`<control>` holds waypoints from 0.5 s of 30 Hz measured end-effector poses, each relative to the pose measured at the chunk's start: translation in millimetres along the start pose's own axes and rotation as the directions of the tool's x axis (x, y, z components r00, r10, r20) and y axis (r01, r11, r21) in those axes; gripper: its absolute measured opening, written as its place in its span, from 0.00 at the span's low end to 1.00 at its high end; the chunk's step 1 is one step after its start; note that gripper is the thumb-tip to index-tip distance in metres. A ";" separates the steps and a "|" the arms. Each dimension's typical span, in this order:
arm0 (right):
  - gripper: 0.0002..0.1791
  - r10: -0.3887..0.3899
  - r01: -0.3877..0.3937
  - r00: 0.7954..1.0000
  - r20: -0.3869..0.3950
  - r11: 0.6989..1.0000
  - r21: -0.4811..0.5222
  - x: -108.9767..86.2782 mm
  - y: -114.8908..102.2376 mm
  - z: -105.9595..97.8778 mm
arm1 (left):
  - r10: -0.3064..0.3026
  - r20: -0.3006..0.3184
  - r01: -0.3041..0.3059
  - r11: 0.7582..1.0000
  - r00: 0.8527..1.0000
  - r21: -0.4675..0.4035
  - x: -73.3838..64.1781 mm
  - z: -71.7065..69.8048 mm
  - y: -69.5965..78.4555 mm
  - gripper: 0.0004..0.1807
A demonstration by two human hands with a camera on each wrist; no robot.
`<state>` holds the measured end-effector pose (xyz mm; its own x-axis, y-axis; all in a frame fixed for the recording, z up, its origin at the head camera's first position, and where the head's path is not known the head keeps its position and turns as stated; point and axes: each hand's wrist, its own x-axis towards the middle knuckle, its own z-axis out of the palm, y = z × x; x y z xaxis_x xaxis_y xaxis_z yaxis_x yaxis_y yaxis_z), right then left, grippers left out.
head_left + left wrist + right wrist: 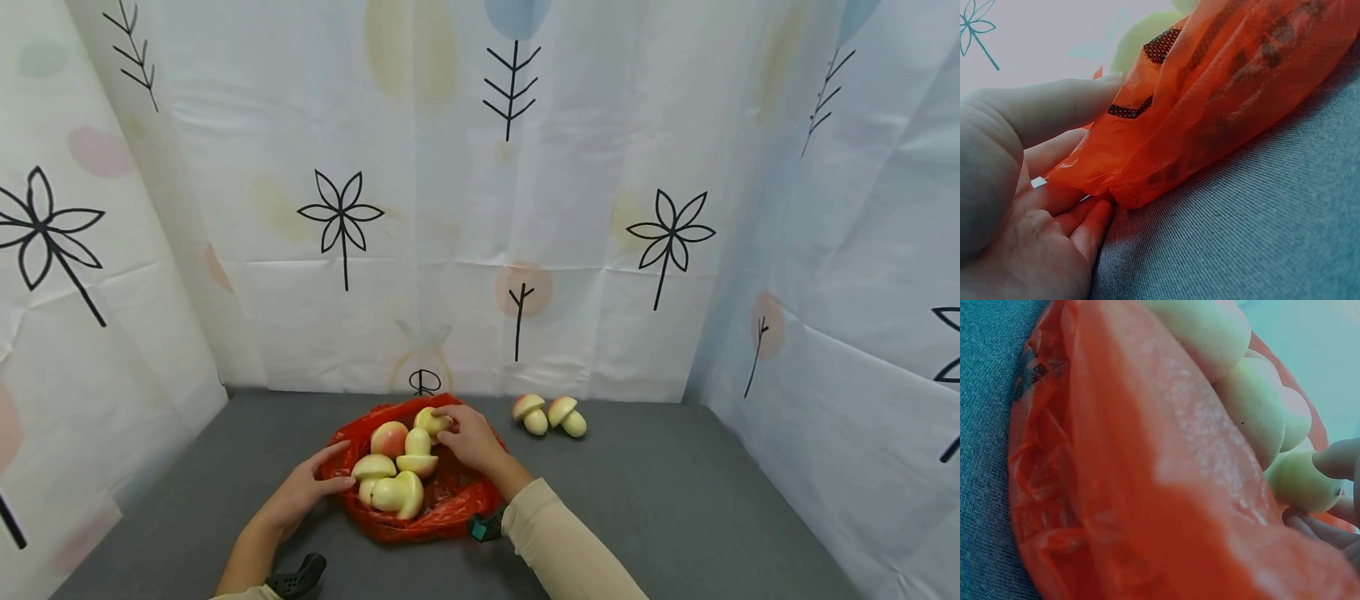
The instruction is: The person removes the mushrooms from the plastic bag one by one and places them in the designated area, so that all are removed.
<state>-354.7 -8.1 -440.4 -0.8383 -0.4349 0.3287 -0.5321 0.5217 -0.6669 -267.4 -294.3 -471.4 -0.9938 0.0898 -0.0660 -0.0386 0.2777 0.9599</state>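
Note:
A red plastic bag (pixel 450 521) lies spread on the dark table with its mouth up, holding several cream toy mushrooms (pixel 408 497), one with a rosy cap (pixel 389 439). At the bag's far side my right hand (pixel 474 439) pinches one mushroom (pixel 429 422) between thumb and fingers; its rounded stem (pixel 1310 484) shows between them in the right wrist view. My left hand (pixel 302 490) holds the bag's left edge, thumb on one side and fingers behind the red film (pixel 1141 150). Its thumb tip is right beside the leftmost mushroom (pixel 373 467).
Two more toy mushrooms, one on the left (pixel 531 414) and one on the right (pixel 567 417), lie on the table (pixel 675 500) right of the bag. White patterned curtains (pixel 450 208) enclose the back and both sides.

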 end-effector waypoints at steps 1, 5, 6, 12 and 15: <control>0.19 -0.003 0.003 1.000 -0.004 1.000 0.003 -0.6 0.0 -0.3 | 0.000 0.001 0.000 1.000 1.000 0.004 -0.4 0.2 0.2 0.43; 0.16 -0.020 0.020 1.000 -0.015 1.000 0.006 -3.6 0.3 -2.8 | -0.011 -0.005 0.011 1.000 1.000 -0.004 -1.0 1.5 0.8 0.42; 0.16 -0.029 0.029 0.999 -0.019 1.000 -0.004 -4.3 0.8 -3.6 | -0.011 -0.003 0.011 1.000 1.000 -0.005 -1.0 1.6 1.0 0.42; 0.16 -0.092 0.085 0.995 -0.047 0.988 -0.132 -7.3 4.5 -10.7 | -0.002 -0.004 0.002 1.000 1.000 0.007 -1.6 0.8 2.1 0.43; 0.17 -0.105 0.091 0.992 -0.073 0.981 -0.171 -7.9 5.9 -14.2 | -0.010 -0.009 0.010 1.000 1.000 0.009 -1.3 0.6 1.7 0.43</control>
<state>-352.9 8.8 -437.4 -0.7842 -0.4328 0.4447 -0.6189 0.5977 -0.5097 -266.1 -293.3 -469.8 -0.9942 0.0784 -0.0733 -0.0479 0.2876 0.9565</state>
